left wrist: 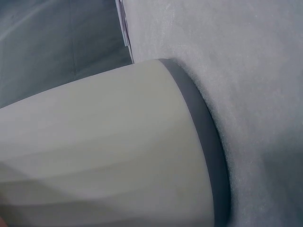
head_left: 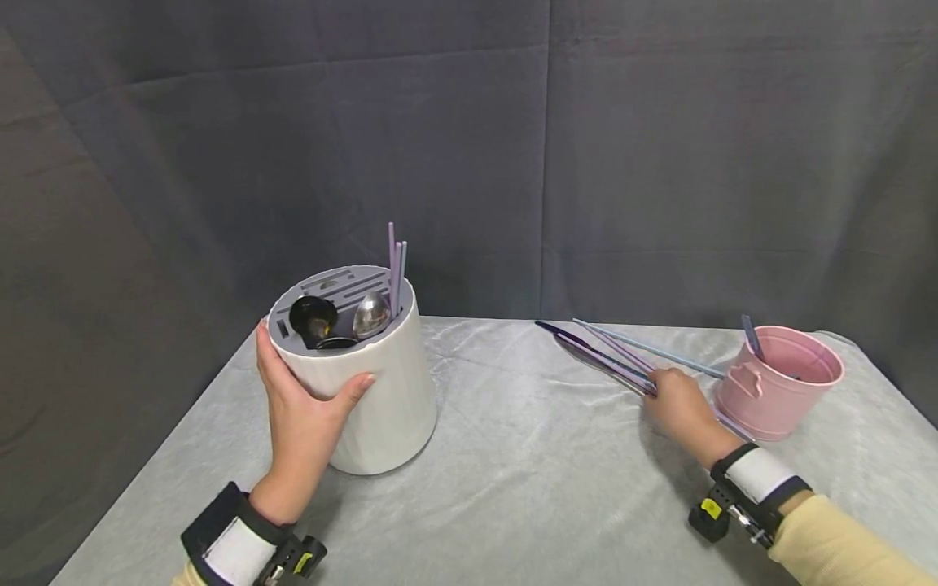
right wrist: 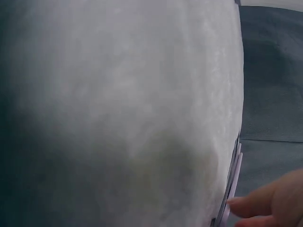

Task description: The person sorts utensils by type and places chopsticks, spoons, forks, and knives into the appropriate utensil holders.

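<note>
My left hand (head_left: 296, 407) grips the white cylindrical utensil holder (head_left: 388, 399) from its near left side, thumb across the front. Its grey slotted top (head_left: 322, 286) carries a black ladle-like head (head_left: 313, 317), a metal spoon (head_left: 372, 315) and several upright chopsticks (head_left: 396, 268). The left wrist view shows the holder's smooth wall (left wrist: 104, 142) and dark base rim (left wrist: 201, 127). To the right, my right hand (head_left: 681, 411) pinches the near ends of lilac chopsticks (head_left: 593, 346) lying with dark slender flatware (head_left: 550, 328). Exactly which pieces it holds is hidden.
A pink bucket (head_left: 780, 407) stands just right of my right hand, with a dark blue handle (head_left: 751, 338) sticking out. A light blue chopstick (head_left: 659, 352) lies toward it. Grey cloth covers the table (head_left: 513, 488); a dark curtain (head_left: 469, 179) hangs behind.
</note>
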A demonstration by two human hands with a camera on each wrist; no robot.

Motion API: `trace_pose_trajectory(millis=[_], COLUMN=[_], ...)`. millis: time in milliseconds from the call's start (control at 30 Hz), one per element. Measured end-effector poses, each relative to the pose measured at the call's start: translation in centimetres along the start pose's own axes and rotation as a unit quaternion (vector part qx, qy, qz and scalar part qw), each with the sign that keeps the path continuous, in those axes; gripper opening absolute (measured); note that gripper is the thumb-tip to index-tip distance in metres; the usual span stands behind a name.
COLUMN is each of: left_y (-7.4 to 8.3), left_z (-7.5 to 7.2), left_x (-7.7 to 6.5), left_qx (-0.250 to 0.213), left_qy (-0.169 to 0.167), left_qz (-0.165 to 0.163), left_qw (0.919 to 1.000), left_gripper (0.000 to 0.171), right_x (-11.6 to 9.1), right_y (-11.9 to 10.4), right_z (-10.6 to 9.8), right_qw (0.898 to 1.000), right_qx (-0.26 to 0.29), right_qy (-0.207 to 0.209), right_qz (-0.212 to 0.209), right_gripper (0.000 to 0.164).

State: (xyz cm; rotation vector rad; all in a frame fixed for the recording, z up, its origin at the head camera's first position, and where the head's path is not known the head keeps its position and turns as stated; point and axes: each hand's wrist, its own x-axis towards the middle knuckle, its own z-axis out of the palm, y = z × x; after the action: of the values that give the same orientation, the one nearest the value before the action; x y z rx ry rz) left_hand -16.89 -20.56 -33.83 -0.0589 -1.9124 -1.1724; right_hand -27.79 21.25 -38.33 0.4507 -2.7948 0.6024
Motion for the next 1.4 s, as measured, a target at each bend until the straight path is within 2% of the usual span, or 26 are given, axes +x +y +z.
trace_pose_trajectory(millis=[167, 467, 967, 1400], left_y=[-0.06, 0.00, 0.05, 0.05], left_z=[-0.03, -0.13, -0.14, -0.11], left_x=[0.00, -0.08, -0.06, 0.00], left_qx=[0.002, 0.002, 0.001, -0.003], left_qy=[-0.006, -0.010, -0.007, -0.006], left_qz=[-0.006, -0.015, -0.010, -0.008], left_qw=[1.0000, 0.9998, 0.9999, 0.9999], left_gripper=[0.123, 0.122, 0.122, 0.121], right_x=[-0.39, -0.38, -0.03, 0.07], right_y=[0.23, 0.30, 0.40, 0.56], right_z=[0.11, 0.20, -0.06, -0.49], right_qw=[0.999, 0.997, 0.995, 0.992], right_qx=[-0.049, -0.075, -0.101, -0.109], right_qy=[-0.008, -0.003, -0.001, -0.051], right_qz=[0.003, -0.002, -0.017, -0.025], right_gripper=[0.009, 0.004, 0.016, 0.011])
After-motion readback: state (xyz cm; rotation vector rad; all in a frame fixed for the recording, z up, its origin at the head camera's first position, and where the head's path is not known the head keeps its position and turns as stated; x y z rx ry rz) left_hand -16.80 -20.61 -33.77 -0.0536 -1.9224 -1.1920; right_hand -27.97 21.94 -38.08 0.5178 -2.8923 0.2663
